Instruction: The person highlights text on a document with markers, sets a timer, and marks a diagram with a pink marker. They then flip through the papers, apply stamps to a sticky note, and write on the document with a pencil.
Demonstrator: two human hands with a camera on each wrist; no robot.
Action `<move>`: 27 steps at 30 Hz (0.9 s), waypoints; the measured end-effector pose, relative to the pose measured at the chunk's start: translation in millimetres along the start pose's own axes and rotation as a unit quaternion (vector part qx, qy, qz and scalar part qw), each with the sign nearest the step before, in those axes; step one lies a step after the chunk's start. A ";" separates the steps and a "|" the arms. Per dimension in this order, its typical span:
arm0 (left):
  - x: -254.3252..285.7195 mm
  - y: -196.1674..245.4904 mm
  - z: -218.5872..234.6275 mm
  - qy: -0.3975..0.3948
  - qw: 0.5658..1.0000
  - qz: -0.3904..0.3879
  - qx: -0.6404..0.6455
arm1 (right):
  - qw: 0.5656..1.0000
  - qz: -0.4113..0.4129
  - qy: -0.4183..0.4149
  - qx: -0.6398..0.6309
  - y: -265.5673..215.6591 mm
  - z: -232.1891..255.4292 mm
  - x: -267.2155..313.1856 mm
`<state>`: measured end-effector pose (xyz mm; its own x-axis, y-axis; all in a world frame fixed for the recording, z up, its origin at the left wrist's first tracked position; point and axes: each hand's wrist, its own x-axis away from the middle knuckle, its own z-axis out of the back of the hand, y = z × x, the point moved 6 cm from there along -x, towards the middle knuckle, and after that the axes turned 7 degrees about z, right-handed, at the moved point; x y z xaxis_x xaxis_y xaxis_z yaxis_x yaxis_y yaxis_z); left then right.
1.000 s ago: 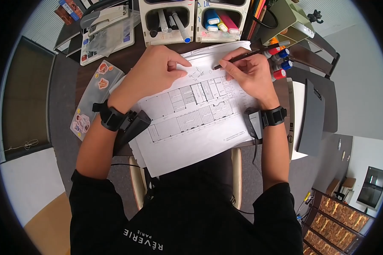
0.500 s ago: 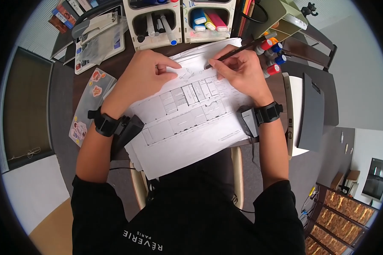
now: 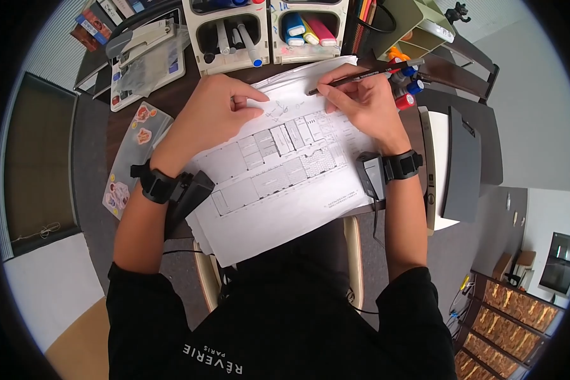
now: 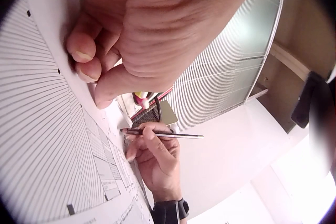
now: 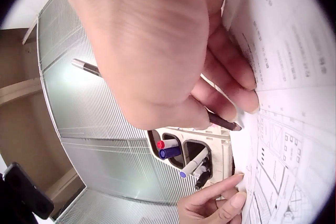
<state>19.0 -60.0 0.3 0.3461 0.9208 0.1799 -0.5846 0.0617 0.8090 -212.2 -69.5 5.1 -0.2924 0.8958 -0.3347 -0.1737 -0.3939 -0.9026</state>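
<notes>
A dark pencil (image 3: 367,75) with a silver end is pinched between the thumb and fingers of my right hand (image 3: 361,104). Its tip sits close over the white upper margin of a printed floor plan sheet (image 3: 278,218), beside faint handwritten marks (image 3: 277,111). In the right wrist view the pencil's point (image 5: 235,127) shows just past the fingertips, right at the paper. My left hand (image 3: 212,111) rests on the sheet's upper left part. Its thumb and index finger point toward the marks, relaxed, with nothing between them.
More sheets lie under the plan. Behind it stand pen holders (image 3: 231,60) with markers and highlighters (image 3: 310,31). Red and blue capped markers (image 3: 406,101) are just past my right hand. A stickered pouch (image 3: 136,152) lies at left, a grey and white device (image 3: 459,168) at right.
The pencil's tip has shifted slightly right along the margin, and its shaft leans lower to the right. My left hand stays on the paper; the head view has shifted a little.
</notes>
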 end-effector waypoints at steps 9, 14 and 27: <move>-1.4 -0.3 -3.1 0.021 0.997 -0.069 -0.026 | 1.000 -0.006 -0.018 -0.012 -3.0 -0.8 1.0; -2.2 0.1 -2.8 0.026 0.996 -0.075 -0.052 | 1.000 -0.002 -0.021 0.006 -2.7 -0.8 0.5; 3.5 7.5 -3.4 0.038 0.995 -0.065 -0.063 | 0.998 0.009 -0.040 0.052 3.1 -0.5 0.5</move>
<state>13.3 -55.0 5.1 0.3715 0.9279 0.0317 -0.6276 0.2258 0.7451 -212.5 -70.2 2.0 -0.3704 0.8706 -0.3238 -0.2631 -0.4326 -0.8623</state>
